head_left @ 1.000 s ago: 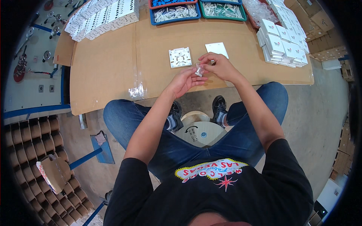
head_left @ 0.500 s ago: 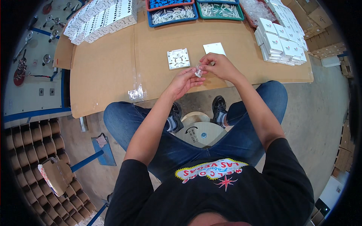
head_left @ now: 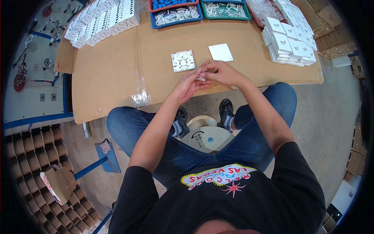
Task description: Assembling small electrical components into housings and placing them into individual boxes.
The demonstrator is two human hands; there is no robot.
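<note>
My left hand [head_left: 188,85] and my right hand [head_left: 223,73] meet over the table's near edge, fingertips together. Between them is a small clear plastic bag with white pieces [head_left: 201,78], mostly covered by my fingers. Both hands pinch it. Just beyond my left fingers lies an open square white plastic box base [head_left: 182,61], its moulded inside facing up. A flat white square cover [head_left: 220,52] rests to its right, beyond my right hand.
Brown cardboard [head_left: 105,74] covers the table. White boxes stand stacked at far left [head_left: 113,21] and far right [head_left: 281,42]. Along the back are a blue tray [head_left: 156,25] of white pieces, a green-rimmed tray [head_left: 228,17], a red tray [head_left: 175,6] of blue pieces and clear bags [head_left: 265,11].
My right hand has moved slightly left and down, closing in on my left fingers. The small bag is now more hidden between them. The view has shifted slightly.
</note>
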